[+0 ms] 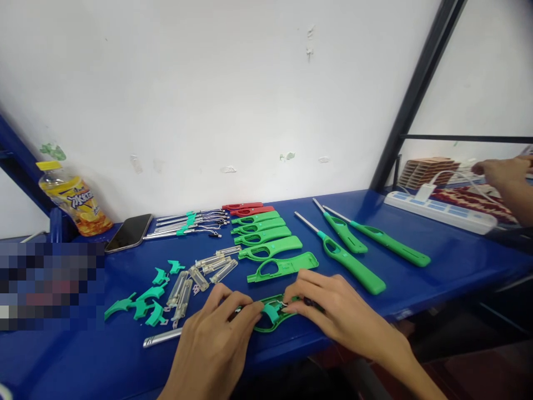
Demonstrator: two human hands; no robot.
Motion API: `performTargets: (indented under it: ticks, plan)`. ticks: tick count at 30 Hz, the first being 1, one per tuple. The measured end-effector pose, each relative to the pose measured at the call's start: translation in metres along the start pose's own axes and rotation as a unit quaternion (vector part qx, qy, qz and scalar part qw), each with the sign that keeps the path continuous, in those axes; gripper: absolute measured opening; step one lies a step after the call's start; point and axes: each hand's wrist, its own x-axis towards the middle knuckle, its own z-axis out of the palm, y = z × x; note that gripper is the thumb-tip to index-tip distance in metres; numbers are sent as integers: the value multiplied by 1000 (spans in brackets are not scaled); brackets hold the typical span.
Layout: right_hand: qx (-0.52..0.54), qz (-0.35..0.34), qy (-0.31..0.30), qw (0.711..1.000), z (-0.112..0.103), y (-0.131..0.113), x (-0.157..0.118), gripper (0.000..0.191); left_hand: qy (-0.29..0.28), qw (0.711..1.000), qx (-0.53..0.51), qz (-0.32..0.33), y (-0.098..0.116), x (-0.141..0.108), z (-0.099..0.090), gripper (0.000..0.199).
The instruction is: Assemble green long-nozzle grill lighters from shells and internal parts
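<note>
Close to the table's front edge lies an open green lighter shell, with a teal trigger piece and a white wire in it. My left hand is closed on the shell's left end, fingertips beside the trigger. At the shell's right part, my right hand pinches near the white wire; a small dark part shows under its fingers. A metal tube sticks out to the left from beneath my left hand. Beyond the hands, a green half shell lies with its inside up.
Teal triggers, clear fuel tanks, metal rods with wires and red shells lie left and behind. Three assembled green lighters lie right. A phone, bottle and power strip stand farther out. Another person's hand is at right.
</note>
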Motion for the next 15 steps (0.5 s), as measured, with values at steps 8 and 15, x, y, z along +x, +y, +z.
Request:
performTargets:
  ticks: [8,15]
  plan:
    - [20,-23,16,999,2,4,0,15,15,999,-30,-10,-4,-2,8,24]
    - [29,-29,26,999,3,4,0,18,7,1000,-10,-10,-5,-3,9,31]
